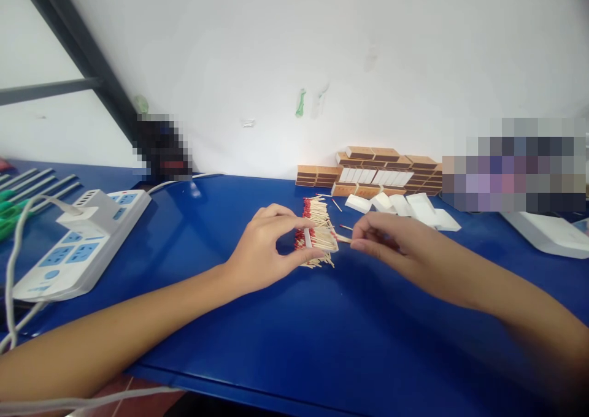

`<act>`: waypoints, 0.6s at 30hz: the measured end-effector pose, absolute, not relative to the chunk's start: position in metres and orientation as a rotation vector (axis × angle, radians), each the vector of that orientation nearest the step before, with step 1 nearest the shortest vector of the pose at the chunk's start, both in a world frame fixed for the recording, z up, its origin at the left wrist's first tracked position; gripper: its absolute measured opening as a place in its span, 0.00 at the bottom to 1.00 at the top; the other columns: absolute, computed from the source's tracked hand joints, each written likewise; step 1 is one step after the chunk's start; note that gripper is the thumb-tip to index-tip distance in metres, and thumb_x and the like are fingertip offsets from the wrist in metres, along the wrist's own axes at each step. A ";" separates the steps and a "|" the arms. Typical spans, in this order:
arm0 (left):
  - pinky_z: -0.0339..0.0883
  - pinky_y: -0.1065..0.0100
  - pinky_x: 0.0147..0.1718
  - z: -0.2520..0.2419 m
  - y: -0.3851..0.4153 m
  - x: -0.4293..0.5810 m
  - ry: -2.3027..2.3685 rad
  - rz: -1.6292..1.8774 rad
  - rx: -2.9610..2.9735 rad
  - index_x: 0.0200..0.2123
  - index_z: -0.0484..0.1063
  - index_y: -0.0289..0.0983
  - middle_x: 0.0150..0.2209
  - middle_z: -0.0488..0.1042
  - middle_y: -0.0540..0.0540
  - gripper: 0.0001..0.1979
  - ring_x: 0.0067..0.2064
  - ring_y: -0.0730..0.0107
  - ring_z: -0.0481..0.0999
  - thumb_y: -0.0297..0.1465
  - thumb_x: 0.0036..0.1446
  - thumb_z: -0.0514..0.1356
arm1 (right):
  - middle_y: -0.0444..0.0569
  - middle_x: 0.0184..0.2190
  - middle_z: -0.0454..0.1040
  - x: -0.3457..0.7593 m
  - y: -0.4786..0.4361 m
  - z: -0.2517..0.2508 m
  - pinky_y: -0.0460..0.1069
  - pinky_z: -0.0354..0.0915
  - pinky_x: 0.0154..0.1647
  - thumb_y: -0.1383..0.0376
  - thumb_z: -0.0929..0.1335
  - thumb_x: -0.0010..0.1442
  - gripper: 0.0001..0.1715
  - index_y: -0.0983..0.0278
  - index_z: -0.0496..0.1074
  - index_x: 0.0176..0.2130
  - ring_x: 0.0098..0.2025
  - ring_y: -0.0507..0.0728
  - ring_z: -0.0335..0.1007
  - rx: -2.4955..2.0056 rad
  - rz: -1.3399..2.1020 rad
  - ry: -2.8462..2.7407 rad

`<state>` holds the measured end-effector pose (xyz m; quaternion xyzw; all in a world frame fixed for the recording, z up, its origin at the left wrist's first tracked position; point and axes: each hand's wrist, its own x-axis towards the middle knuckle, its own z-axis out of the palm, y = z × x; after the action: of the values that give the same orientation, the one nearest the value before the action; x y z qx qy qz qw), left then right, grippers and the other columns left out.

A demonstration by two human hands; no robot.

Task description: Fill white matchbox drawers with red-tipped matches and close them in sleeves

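Note:
My left hand [269, 245] grips a small white matchbox tray [308, 238] between thumb and fingers, across its sides. Matches lie inside the tray, beside a pile of red-tipped matches [316, 210] on the blue table. To the right, my right hand [380, 239] is closed in a pinch on a few matches [343, 238], whose red tips are at the tray's right end. One loose match [345, 227] lies by the right fingertips, and another match [337, 205] lies farther back. The curled fingers hide part of what the right hand holds.
Stacked matchboxes [368, 175] stand against the wall. In front of them lie several white empty trays [421, 208]. A white power strip [78, 257] with a plugged-in cable is at the left, near green-handled tools [11, 211]. A white object [547, 233] sits at the right.

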<state>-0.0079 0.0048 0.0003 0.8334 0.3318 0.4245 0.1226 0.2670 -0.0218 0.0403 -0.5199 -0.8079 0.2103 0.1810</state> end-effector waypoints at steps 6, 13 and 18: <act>0.73 0.54 0.49 0.002 0.003 -0.007 0.901 1.203 2.485 0.48 0.82 0.40 0.44 0.82 0.43 0.20 0.47 0.59 0.79 0.42 0.55 0.74 | 0.44 0.30 0.73 0.248 -0.030 0.031 0.50 0.59 0.30 0.56 0.65 0.72 0.11 0.58 0.71 0.39 0.28 0.54 0.64 -1.421 0.466 -2.323; 0.75 0.58 0.48 0.004 0.000 -0.005 0.911 1.240 2.346 0.48 0.82 0.42 0.43 0.82 0.45 0.20 0.45 0.62 0.81 0.41 0.54 0.75 | 0.44 0.31 0.74 0.243 -0.030 0.034 0.49 0.61 0.29 0.55 0.66 0.73 0.12 0.59 0.74 0.43 0.28 0.53 0.65 -1.277 0.393 -2.265; 0.76 0.59 0.48 0.008 0.001 -0.005 0.967 1.384 2.269 0.46 0.83 0.41 0.43 0.84 0.45 0.17 0.45 0.63 0.81 0.40 0.54 0.76 | 0.48 0.37 0.79 0.244 -0.029 0.037 0.50 0.67 0.30 0.54 0.65 0.73 0.15 0.59 0.78 0.48 0.33 0.55 0.72 -1.300 0.317 -2.077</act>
<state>-0.0054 0.0006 0.0075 0.7923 0.3378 0.4835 0.1559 0.2435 -0.0291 0.0369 -0.4968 -0.7937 0.1213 0.3293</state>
